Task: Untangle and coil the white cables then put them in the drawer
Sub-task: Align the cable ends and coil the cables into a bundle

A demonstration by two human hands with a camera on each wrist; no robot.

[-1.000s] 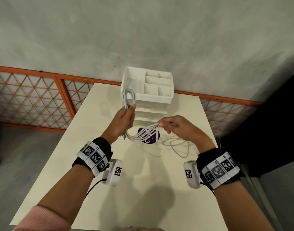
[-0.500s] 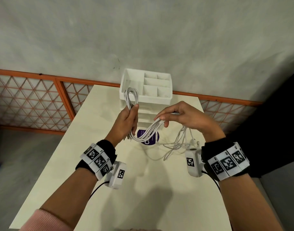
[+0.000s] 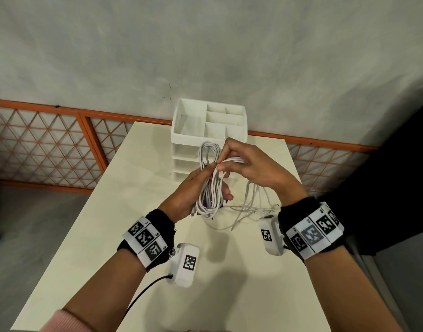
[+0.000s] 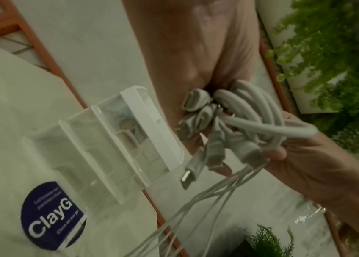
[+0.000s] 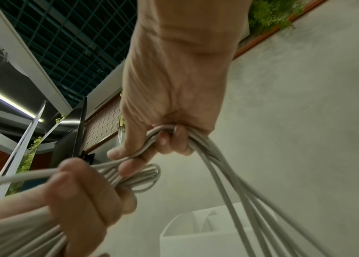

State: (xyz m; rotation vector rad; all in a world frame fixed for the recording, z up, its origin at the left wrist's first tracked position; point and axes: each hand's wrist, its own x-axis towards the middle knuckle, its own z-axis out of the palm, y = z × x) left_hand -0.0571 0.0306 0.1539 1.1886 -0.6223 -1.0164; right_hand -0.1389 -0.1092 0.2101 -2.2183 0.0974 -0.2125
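Nearest the person, at six o'clock on the pale counter, both forearms reach forward, each wrist wearing a black band with printed markers and a small white camera box. Just beyond, over the middle of the counter, the left hand is closed around a bundle of white cables, fingers curled round its middle so that looped ends stand up above the fist toward twelve o'clock and plug ends hang below; the left wrist view shows several connectors dangling under the palm. The right hand, at about two o'clock from the left one and touching the bundle, pinches several strands between thumb and fingers and lays them across the top of the coil. From that pinch, loose strands run down toward four o'clock and trail onto the counter, where they lie in a slack heap beside a round dark sticker.

Farther off, at twelve o'clock against the grey wall, stands a white drawer unit with an open divided tray on top and stacked drawers below; its drawers look closed from here, though the hands hide part of the front.

Judging by this, the coiling is well under way but unfinished: much of the cable is gathered into loops, a fair length remains loose, and nothing has gone into a drawer yet. Left to do, I'd say, is winding in the trailing strands, opening a drawer, and placing the coil inside.
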